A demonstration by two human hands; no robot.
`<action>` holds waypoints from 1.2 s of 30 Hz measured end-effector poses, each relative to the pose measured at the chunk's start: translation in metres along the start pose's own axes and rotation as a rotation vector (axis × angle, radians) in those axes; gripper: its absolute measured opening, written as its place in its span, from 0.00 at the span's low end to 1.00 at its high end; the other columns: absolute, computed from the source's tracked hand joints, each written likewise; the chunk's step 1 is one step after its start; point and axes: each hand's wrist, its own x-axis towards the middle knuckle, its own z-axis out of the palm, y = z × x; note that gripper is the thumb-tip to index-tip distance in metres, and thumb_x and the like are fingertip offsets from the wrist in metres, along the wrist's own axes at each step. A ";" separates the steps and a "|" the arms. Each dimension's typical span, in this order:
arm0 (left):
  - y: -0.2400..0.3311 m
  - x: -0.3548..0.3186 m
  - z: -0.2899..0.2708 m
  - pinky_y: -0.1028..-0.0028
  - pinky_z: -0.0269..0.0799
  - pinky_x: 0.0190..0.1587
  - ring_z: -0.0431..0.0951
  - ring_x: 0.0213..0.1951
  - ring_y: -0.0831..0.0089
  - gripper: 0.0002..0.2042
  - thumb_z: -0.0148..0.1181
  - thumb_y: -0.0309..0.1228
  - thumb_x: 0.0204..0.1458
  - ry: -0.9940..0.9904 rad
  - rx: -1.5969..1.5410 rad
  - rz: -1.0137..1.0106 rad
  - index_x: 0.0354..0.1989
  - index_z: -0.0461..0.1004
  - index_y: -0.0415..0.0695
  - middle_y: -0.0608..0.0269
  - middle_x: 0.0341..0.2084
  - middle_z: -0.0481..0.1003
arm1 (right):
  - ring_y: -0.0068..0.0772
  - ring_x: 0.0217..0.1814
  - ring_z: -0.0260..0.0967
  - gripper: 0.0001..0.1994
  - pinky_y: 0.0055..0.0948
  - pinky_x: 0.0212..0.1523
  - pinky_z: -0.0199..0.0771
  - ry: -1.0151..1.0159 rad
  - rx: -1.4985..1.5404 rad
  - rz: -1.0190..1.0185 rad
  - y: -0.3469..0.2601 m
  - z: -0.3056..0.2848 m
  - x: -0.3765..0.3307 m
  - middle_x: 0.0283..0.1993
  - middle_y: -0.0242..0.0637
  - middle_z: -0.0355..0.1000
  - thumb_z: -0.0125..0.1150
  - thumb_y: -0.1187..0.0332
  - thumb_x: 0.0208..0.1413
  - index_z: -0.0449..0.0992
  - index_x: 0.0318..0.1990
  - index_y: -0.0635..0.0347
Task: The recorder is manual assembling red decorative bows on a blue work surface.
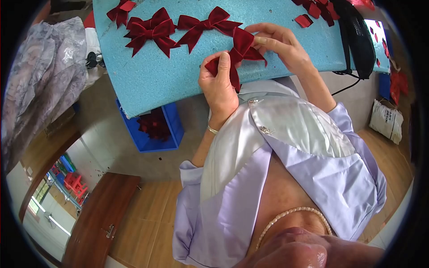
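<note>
A dark red velvet bow point(241, 46) is held up just above the near edge of the blue table. My left hand point(220, 80) grips its left loop, the thumb pressed on top. At the bow's right side, my right hand point(283, 47) has its thumb and forefinger pinched together on the upper loop. One ribbon tail hangs down past my left fingers. Farther left on the table lie finished-looking bows: a single bow point(209, 26) and overlapping bows point(153, 32).
The blue table point(147, 80) spans the top. Another red bow point(119, 13) lies at its far left, and red velvet pieces point(315, 10) at the right near a black bag point(355, 38). Below the table edge stands a blue crate point(176, 127) with red bows inside. Grey patterned fabric point(44, 71) hangs left.
</note>
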 end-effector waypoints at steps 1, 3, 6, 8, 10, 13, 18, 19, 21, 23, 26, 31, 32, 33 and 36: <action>-0.002 0.000 0.000 0.74 0.74 0.47 0.76 0.38 0.77 0.09 0.63 0.30 0.59 0.008 -0.007 0.026 0.42 0.76 0.38 0.62 0.38 0.78 | 0.22 0.45 0.74 0.22 0.20 0.49 0.73 0.032 -0.078 0.074 -0.004 0.008 -0.002 0.44 0.36 0.78 0.64 0.67 0.59 0.71 0.58 0.68; -0.001 0.001 -0.001 0.75 0.75 0.44 0.76 0.36 0.77 0.08 0.63 0.29 0.59 0.011 -0.006 0.053 0.42 0.76 0.38 0.62 0.38 0.77 | 0.16 0.38 0.70 0.14 0.18 0.37 0.70 0.001 -0.114 0.072 0.001 0.020 0.002 0.38 0.32 0.78 0.66 0.69 0.57 0.76 0.48 0.68; 0.006 0.003 -0.003 0.78 0.74 0.40 0.75 0.35 0.79 0.08 0.63 0.30 0.59 0.048 0.031 0.066 0.40 0.76 0.37 0.64 0.34 0.77 | 0.16 0.33 0.68 0.08 0.19 0.31 0.67 0.005 -0.285 0.187 -0.002 0.017 0.003 0.34 0.29 0.77 0.67 0.71 0.56 0.78 0.40 0.66; 0.015 0.001 -0.004 0.78 0.72 0.39 0.74 0.35 0.80 0.09 0.64 0.30 0.59 0.062 0.202 0.101 0.39 0.77 0.37 0.66 0.31 0.77 | 0.16 0.31 0.68 0.07 0.20 0.30 0.66 0.058 -0.304 0.134 0.003 0.014 0.002 0.31 0.30 0.76 0.67 0.70 0.56 0.77 0.37 0.65; 0.020 0.006 -0.014 0.78 0.72 0.39 0.74 0.35 0.81 0.08 0.63 0.29 0.60 0.041 0.336 0.109 0.39 0.77 0.36 0.66 0.29 0.77 | 0.15 0.28 0.67 0.07 0.21 0.28 0.66 0.114 -0.325 0.084 0.008 0.016 0.000 0.28 0.30 0.76 0.67 0.70 0.56 0.77 0.34 0.64; 0.026 0.014 -0.020 0.75 0.71 0.38 0.75 0.34 0.78 0.06 0.61 0.26 0.59 0.034 0.643 0.238 0.39 0.77 0.36 0.63 0.30 0.78 | 0.24 0.24 0.69 0.08 0.26 0.26 0.67 0.249 -0.760 -0.137 0.018 0.018 -0.005 0.25 0.35 0.75 0.67 0.69 0.56 0.76 0.34 0.65; 0.040 0.018 -0.026 0.65 0.74 0.41 0.77 0.39 0.62 0.06 0.61 0.22 0.54 -0.004 1.350 1.151 0.40 0.77 0.34 0.54 0.37 0.77 | 0.48 0.29 0.73 0.08 0.36 0.28 0.71 0.244 -1.221 -0.214 0.012 0.020 -0.020 0.32 0.41 0.78 0.64 0.73 0.55 0.76 0.41 0.64; 0.034 0.011 -0.024 0.63 0.74 0.43 0.76 0.42 0.58 0.09 0.61 0.22 0.53 -0.145 1.394 1.186 0.42 0.77 0.34 0.52 0.41 0.76 | 0.48 0.29 0.73 0.08 0.36 0.28 0.71 0.235 -1.218 -0.218 0.005 0.022 -0.021 0.32 0.41 0.78 0.64 0.73 0.55 0.76 0.41 0.64; 0.022 0.000 -0.019 0.61 0.74 0.47 0.76 0.47 0.53 0.15 0.61 0.24 0.52 -0.390 1.458 1.206 0.48 0.76 0.30 0.48 0.45 0.76 | 0.43 0.43 0.74 0.15 0.35 0.35 0.72 0.271 -1.265 -0.556 -0.006 0.026 -0.021 0.42 0.40 0.78 0.63 0.77 0.48 0.77 0.47 0.61; 0.003 -0.001 -0.021 0.60 0.74 0.47 0.76 0.47 0.53 0.16 0.60 0.24 0.51 -0.475 1.482 1.219 0.48 0.76 0.28 0.46 0.46 0.76 | 0.42 0.48 0.72 0.19 0.35 0.40 0.71 0.149 -1.286 -0.616 -0.005 0.029 -0.019 0.45 0.40 0.77 0.62 0.78 0.45 0.77 0.48 0.61; -0.006 -0.002 -0.021 0.61 0.74 0.46 0.76 0.46 0.55 0.13 0.59 0.21 0.49 -0.441 1.544 1.286 0.43 0.77 0.27 0.43 0.45 0.77 | 0.39 0.53 0.69 0.25 0.36 0.49 0.67 0.057 -1.342 -0.559 0.008 0.023 -0.017 0.45 0.37 0.76 0.61 0.80 0.38 0.78 0.50 0.60; -0.007 -0.012 -0.020 0.61 0.72 0.41 0.76 0.43 0.56 0.10 0.59 0.18 0.47 -0.403 1.639 1.254 0.37 0.78 0.26 0.40 0.45 0.77 | 0.42 0.47 0.70 0.21 0.39 0.44 0.71 0.002 -1.175 -0.665 -0.012 0.018 0.003 0.42 0.38 0.75 0.61 0.81 0.41 0.78 0.48 0.63; -0.013 -0.010 -0.022 0.61 0.71 0.40 0.76 0.43 0.55 0.09 0.59 0.18 0.47 -0.370 1.641 1.311 0.36 0.78 0.26 0.40 0.43 0.77 | 0.43 0.46 0.70 0.20 0.40 0.43 0.71 -0.050 -1.056 -0.673 -0.017 0.029 0.010 0.41 0.38 0.75 0.62 0.81 0.42 0.78 0.47 0.63; -0.018 -0.009 -0.023 0.60 0.70 0.39 0.75 0.42 0.54 0.08 0.60 0.18 0.47 -0.338 1.642 1.367 0.34 0.78 0.26 0.40 0.42 0.77 | 0.44 0.44 0.69 0.16 0.38 0.44 0.72 -0.095 -1.091 -0.726 -0.017 0.036 0.019 0.37 0.38 0.74 0.63 0.78 0.44 0.78 0.44 0.64; -0.017 -0.013 -0.024 0.59 0.70 0.38 0.74 0.40 0.53 0.06 0.60 0.18 0.46 -0.398 1.601 1.368 0.31 0.77 0.27 0.42 0.35 0.77 | 0.42 0.42 0.69 0.11 0.36 0.43 0.73 -0.289 -1.252 -0.633 -0.001 0.060 0.041 0.33 0.38 0.72 0.65 0.75 0.43 0.77 0.38 0.64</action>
